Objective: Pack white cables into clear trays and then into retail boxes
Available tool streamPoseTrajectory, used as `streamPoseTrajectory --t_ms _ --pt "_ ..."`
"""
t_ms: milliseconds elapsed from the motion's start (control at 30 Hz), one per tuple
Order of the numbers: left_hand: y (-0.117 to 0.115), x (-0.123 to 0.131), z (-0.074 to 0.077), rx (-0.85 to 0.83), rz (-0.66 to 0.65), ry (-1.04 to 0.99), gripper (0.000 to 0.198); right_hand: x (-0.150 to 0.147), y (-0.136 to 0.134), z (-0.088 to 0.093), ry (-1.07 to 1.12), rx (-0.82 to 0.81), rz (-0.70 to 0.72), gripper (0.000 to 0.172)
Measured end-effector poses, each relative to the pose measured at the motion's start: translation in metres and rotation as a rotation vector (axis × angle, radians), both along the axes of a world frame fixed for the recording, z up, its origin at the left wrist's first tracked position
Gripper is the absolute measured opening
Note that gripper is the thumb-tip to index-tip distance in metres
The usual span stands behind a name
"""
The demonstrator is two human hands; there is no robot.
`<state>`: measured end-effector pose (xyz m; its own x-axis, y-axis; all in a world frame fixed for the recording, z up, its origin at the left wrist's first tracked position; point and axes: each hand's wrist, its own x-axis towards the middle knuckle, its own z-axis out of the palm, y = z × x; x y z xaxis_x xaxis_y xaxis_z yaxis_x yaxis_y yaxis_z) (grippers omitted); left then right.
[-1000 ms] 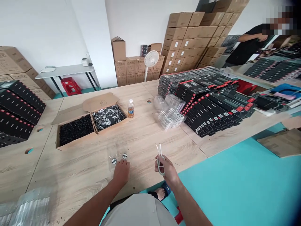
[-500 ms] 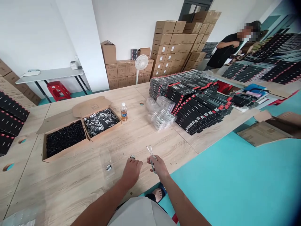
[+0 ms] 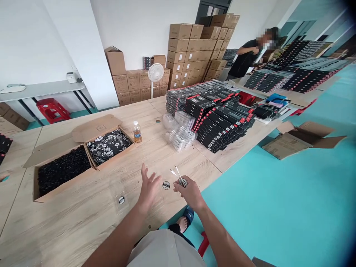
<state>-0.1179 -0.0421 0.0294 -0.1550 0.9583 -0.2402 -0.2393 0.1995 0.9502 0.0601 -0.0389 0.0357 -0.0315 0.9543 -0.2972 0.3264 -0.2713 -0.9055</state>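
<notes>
My right hand (image 3: 190,191) is closed around a coiled white cable (image 3: 182,181), whose two plug ends stick up past the fingers. Over the table, my left hand (image 3: 148,187) is raised with its fingers spread and nothing in it. Between the two hands a round black-and-white sticker (image 3: 166,185) shows, on what looks like a clear plastic piece. Left of my left hand, a clear plastic sleeve (image 3: 115,189) lies flat on the wooden table (image 3: 78,218), with a similar round sticker (image 3: 121,200) on it.
An open carton of small black parts (image 3: 65,170) adjoins one of black-and-white pieces (image 3: 109,146). A drink bottle (image 3: 137,132) stands beside them. Bagged white cables (image 3: 182,138) lie by stacked black packages (image 3: 219,122). Another person (image 3: 246,55) stands at the back right.
My left hand has lifted away from the round sticker and spread its fingers, uncovering it. My right hand keeps the cable. The view has turned slightly to the right.
</notes>
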Motion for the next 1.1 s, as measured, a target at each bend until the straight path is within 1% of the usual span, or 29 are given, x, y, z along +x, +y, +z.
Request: streamPoseTrajectory --t_ms 33,67,100,133,167,267,300,367,433,533,633,700,767,867,967,1000,1033,1100 --pt "0.005 0.000 0.001 -0.067 -0.044 -0.169 0.092 0.001 -0.001 0.001 -0.005 -0.009 0.014 0.019" --pt "0.010 0.001 0.000 -0.088 -0.083 -0.291 0.098 0.001 -0.001 0.002 -0.011 -0.021 0.027 0.020" --pt "0.013 0.002 -0.002 -0.076 -0.107 -0.362 0.099 0.002 -0.002 0.003 -0.019 -0.033 0.035 0.022" --pt "0.015 0.003 -0.004 -0.050 -0.114 -0.388 0.096 0.004 -0.002 0.004 -0.029 -0.044 0.035 0.025" --pt "0.017 0.004 -0.008 -0.027 -0.113 -0.378 0.087 0.006 -0.003 0.004 -0.048 -0.047 0.022 0.029" --pt "0.017 0.009 -0.019 -0.010 -0.084 -0.282 0.042 0.015 -0.003 0.006 -0.175 -0.005 -0.074 0.040" --pt "0.016 0.012 -0.021 -0.010 -0.070 -0.258 0.031 0.018 -0.004 0.007 -0.229 0.016 -0.101 0.040" --pt "0.013 0.018 -0.022 -0.012 -0.055 -0.247 0.024 0.021 -0.005 0.009 -0.301 0.030 -0.090 0.039" --pt "0.009 0.025 -0.018 -0.018 -0.070 -0.269 0.025 0.018 -0.008 0.012 -0.302 0.005 -0.018 0.039" --pt "0.003 0.033 -0.005 -0.018 -0.122 -0.315 0.027 0.009 -0.012 0.017 -0.225 -0.054 0.096 0.040" --pt "-0.001 0.035 0.003 -0.003 -0.126 -0.330 0.024 0.001 -0.015 0.020 -0.101 -0.099 0.124 0.040" --pt "-0.001 0.036 0.003 0.000 -0.089 -0.326 0.023 -0.002 -0.017 0.019 0.013 -0.105 0.086 0.041" --pt "0.001 0.037 -0.002 -0.003 -0.039 -0.316 0.025 -0.005 -0.020 0.017 0.098 -0.086 0.037 0.040" --pt "0.003 0.038 -0.008 -0.007 0.026 -0.289 0.026 -0.009 -0.022 0.011 0.077 -0.048 -0.032 0.032" --pt "0.001 0.038 -0.010 -0.003 0.029 -0.271 0.025 -0.013 -0.024 0.006 0.054 -0.050 -0.096 0.024" --pt "-0.001 0.037 -0.009 0.004 0.013 -0.274 0.028 -0.014 -0.024 0.007 0.085 -0.064 -0.112 0.024" --pt "-0.002 0.036 -0.008 0.011 -0.002 -0.280 0.036 -0.016 -0.023 0.008 0.133 -0.086 -0.127 0.024" --pt "-0.005 0.035 -0.005 0.017 -0.016 -0.302 0.061 -0.018 -0.023 0.012 0.232 -0.144 -0.157 0.023"
